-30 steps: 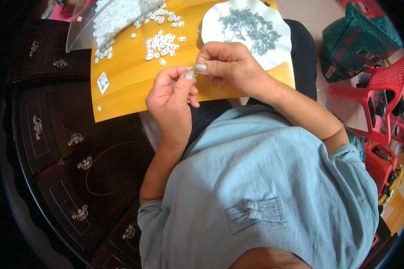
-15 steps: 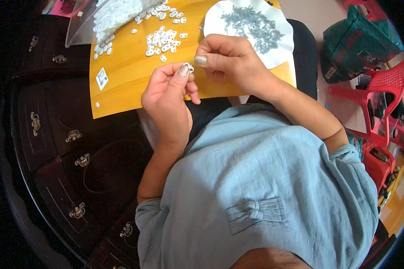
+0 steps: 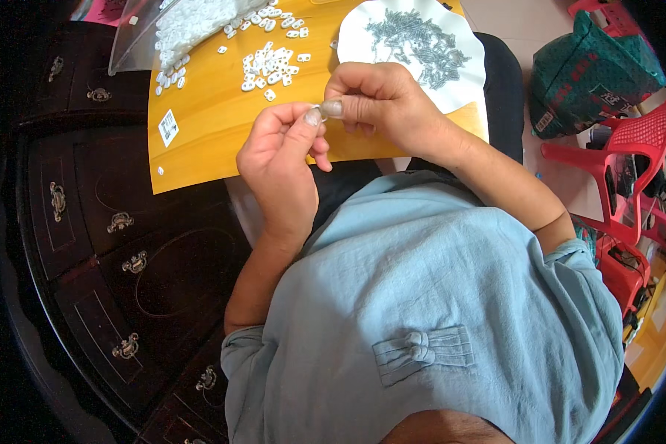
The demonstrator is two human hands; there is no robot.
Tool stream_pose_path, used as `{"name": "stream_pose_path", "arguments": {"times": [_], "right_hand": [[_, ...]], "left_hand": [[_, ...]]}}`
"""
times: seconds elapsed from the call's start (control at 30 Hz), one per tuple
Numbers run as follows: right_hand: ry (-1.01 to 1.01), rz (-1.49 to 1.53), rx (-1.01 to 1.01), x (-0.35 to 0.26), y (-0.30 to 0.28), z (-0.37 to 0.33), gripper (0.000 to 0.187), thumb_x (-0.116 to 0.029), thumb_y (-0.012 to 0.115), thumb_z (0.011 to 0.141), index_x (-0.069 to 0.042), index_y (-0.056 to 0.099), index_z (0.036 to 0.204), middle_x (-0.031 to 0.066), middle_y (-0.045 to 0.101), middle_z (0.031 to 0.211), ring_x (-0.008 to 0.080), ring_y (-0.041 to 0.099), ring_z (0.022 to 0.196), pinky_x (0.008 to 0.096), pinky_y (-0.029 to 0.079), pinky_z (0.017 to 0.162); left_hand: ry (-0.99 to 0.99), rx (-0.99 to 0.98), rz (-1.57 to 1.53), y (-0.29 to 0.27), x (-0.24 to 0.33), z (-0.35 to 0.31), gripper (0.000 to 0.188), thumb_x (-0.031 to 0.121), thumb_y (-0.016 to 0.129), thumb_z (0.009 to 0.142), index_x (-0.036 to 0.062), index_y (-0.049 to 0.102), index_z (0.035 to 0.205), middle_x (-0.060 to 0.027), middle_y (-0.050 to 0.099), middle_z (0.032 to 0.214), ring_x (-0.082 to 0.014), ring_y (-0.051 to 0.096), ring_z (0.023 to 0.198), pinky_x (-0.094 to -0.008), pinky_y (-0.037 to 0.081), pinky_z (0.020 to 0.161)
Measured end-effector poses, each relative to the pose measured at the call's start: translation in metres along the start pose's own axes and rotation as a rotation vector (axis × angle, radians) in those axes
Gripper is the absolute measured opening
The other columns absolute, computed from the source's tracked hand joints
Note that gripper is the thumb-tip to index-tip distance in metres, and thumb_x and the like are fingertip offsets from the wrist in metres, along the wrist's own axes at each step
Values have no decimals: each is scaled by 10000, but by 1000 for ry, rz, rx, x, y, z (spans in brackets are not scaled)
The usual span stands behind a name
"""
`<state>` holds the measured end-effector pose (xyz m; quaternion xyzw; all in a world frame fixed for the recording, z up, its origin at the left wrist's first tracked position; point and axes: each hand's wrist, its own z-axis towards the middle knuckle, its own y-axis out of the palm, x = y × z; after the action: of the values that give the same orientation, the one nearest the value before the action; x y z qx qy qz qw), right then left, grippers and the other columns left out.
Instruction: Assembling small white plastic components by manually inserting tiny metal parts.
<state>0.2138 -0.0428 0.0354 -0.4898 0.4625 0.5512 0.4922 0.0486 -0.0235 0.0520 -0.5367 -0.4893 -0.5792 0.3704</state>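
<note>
Over the near edge of a yellow wood-grain board (image 3: 214,140), my two hands meet fingertip to fingertip. My left hand (image 3: 280,159) pinches a small white plastic piece (image 3: 317,107) between thumb and forefinger, mostly covered by the fingers. Against it presses my right hand (image 3: 399,107), thumb and forefinger closed; whatever they hold is too small or hidden to make out. Beyond the left hand lies a loose pile of small white two-holed plastic pieces (image 3: 270,65). A white wavy-rimmed plate (image 3: 475,85) behind the right hand carries many thin grey metal-looking pins (image 3: 429,48).
A clear plastic bag (image 3: 192,29) of white pieces spills onto the board's far left. Dark wooden drawers (image 3: 74,222) with metal handles fill the left side. To the right stand a green bag (image 3: 592,78) and a red plastic chair (image 3: 629,163).
My right hand has moved slightly left and down, so its fingertips now touch the white piece in my left hand. The left hand has shifted a little to the right.
</note>
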Motion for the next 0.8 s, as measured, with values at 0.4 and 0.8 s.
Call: {"name": "stream_pose_path", "arguments": {"times": [0.4, 0.8], "right_hand": [[-112, -42, 76, 3, 6, 4, 144, -155, 614, 947, -22, 636, 897, -16, 539, 642, 45, 481, 585, 208, 375, 534], [-110, -130, 83, 9, 6, 4, 177, -163, 600, 960, -10, 613, 872, -1, 545, 656, 58, 491, 598, 223, 390, 540]], "left_hand": [[-53, 24, -144, -2, 0, 2, 113, 35, 579, 928, -72, 591, 961, -89, 605, 744, -116, 545, 581, -231, 437, 476], [-127, 8, -61, -6, -4, 2, 99, 35, 582, 927, -56, 601, 961, -81, 612, 757, -110, 547, 582, -223, 435, 467]]}}
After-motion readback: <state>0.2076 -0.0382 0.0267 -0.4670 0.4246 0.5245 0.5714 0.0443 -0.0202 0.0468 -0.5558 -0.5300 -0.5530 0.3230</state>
